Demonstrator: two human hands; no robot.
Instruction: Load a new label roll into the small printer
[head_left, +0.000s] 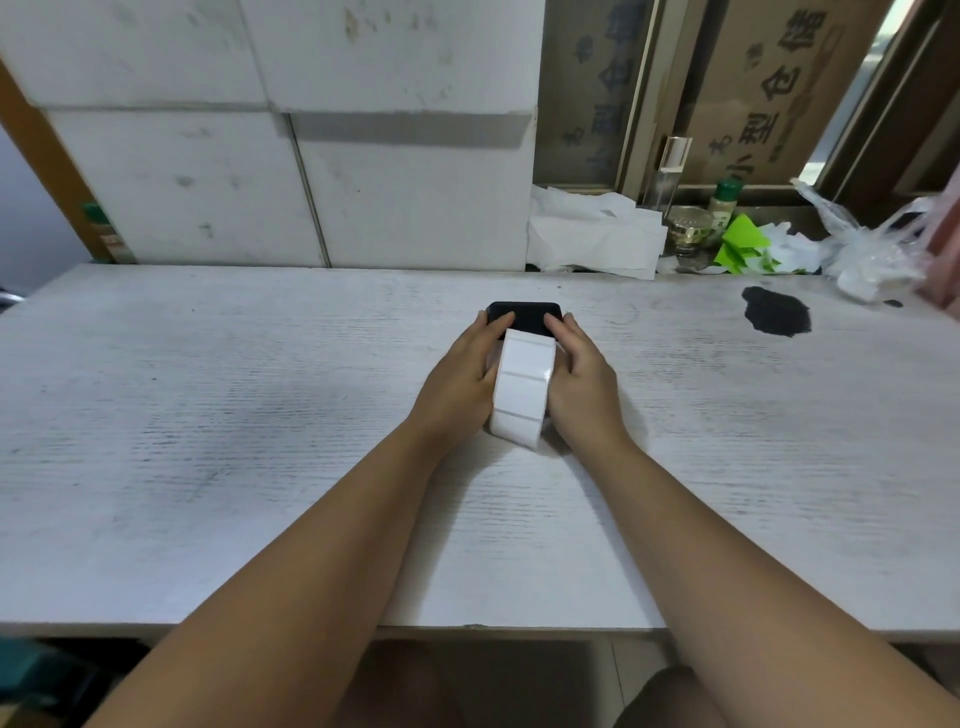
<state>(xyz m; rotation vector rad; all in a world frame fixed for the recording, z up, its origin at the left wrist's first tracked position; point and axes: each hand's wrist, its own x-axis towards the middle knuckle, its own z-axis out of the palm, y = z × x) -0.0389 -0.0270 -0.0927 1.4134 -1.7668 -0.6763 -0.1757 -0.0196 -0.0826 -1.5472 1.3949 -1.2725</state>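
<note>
Being cradled nearest the table (208, 467) edge, label roll (521, 387) is being clamped w/ left hand (462, 379) & right hand (582, 374); prob light, crushable, so flat sides are being gripped. Just behind roll, fingertips are touching black printer (524, 317).

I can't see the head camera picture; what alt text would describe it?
Two bare hands, left hand and right hand, hold a white label roll between them on a pale wooden table, fingertips touching a small black printer just behind it. Crumpled paper and a green-capped bottle lie against the back wall.
</note>
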